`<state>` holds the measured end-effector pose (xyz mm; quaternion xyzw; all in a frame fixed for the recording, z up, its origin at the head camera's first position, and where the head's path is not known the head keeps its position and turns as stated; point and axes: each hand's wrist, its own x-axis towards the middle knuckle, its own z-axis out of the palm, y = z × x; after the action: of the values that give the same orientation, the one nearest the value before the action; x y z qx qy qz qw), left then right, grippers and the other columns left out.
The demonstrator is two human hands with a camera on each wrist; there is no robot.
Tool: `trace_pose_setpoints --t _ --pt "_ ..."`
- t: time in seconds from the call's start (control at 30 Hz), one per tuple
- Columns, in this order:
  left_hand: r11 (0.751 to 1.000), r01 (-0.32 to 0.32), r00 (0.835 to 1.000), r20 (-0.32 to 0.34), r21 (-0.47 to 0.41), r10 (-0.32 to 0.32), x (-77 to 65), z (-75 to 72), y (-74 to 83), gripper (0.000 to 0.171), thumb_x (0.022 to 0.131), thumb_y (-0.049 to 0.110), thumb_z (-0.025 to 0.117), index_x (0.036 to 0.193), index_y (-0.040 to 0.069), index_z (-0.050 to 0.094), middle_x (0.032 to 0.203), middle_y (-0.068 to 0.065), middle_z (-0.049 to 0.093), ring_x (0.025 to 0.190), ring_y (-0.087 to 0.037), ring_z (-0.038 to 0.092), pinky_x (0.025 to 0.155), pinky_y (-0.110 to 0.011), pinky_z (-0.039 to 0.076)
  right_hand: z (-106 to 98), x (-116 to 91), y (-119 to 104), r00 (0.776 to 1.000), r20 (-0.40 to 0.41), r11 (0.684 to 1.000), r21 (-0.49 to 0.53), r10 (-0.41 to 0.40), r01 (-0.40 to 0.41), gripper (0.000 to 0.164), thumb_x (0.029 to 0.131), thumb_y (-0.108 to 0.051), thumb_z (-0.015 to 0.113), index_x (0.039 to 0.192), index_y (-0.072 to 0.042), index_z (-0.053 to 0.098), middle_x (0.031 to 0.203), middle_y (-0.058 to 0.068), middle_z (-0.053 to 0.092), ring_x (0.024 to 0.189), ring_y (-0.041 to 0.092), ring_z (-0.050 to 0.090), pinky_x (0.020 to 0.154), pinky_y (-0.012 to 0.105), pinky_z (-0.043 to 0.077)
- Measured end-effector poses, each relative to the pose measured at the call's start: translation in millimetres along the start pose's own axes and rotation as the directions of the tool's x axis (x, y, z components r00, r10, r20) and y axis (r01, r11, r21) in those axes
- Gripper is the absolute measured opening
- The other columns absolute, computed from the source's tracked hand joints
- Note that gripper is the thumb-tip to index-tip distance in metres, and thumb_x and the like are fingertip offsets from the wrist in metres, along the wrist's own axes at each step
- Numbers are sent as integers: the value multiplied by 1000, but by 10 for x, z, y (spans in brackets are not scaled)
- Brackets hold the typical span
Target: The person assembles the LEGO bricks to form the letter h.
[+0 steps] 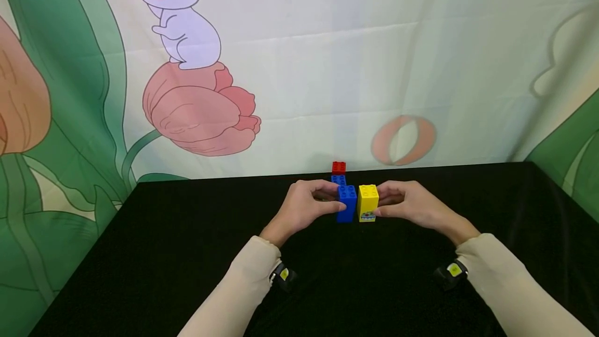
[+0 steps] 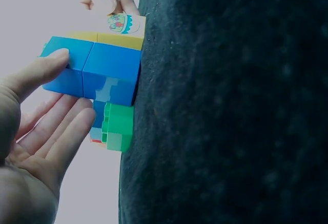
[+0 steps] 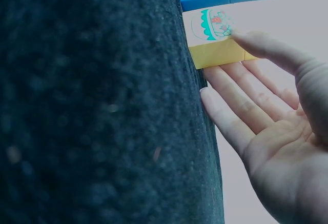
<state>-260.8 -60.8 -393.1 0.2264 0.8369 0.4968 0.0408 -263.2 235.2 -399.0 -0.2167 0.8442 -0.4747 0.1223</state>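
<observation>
My left hand (image 1: pixel 304 204) pinches a stack of two blue toy building bricks (image 1: pixel 346 204), thumb on the near face and fingers behind. In the left wrist view, the seam between the two blue bricks (image 2: pixel 111 73) shows. My right hand (image 1: pixel 414 204) pinches a yellow brick stack (image 1: pixel 368 199) beside it, thumb on the near face. A cupcake-like picture (image 3: pixel 218 24) decorates the lower yellow brick. Both stacks stand upright on the black cloth, a narrow gap between them in the head view.
Behind the blue stack are another blue brick (image 1: pixel 338 179) and a red brick (image 1: pixel 339 167). A green brick (image 2: pixel 120 126) sits close behind too, mostly hidden in the head view. Black cloth (image 1: pixel 355 285) covers the table, and a printed curtain (image 1: pixel 318 66) hangs at its back edge.
</observation>
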Motion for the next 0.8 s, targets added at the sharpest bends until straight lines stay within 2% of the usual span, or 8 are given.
trace_pose_setpoints --t 0.2,0.5,0.8 --pt "1000 9 1000 -13 11 -9 6 21 -8 35 94 24 85 124 8 75 117 -3 76 103 -17 72 93 -34 61 1 5 -1 1000 1 1000 1 0 0 49 95 -22 81 135 -1 63 127 14 69 118 30 68 99 45 58" --pt "999 29 1000 -4 -34 -29 2 35 -11 36 95 23 84 125 7 73 118 -6 76 104 -19 73 94 -36 61 -13 2 -1 1000 11 1000 0 7 -7 49 95 -23 81 136 -2 63 127 14 69 118 30 68 100 47 57" --pt "999 23 1000 2 -32 -23 9 40 -26 35 96 21 82 127 7 73 120 -5 76 104 -18 73 94 -36 61 -12 -8 -9 1000 10 1000 -3 17 -17 50 95 -23 81 135 -2 62 127 14 69 118 30 68 101 47 57"
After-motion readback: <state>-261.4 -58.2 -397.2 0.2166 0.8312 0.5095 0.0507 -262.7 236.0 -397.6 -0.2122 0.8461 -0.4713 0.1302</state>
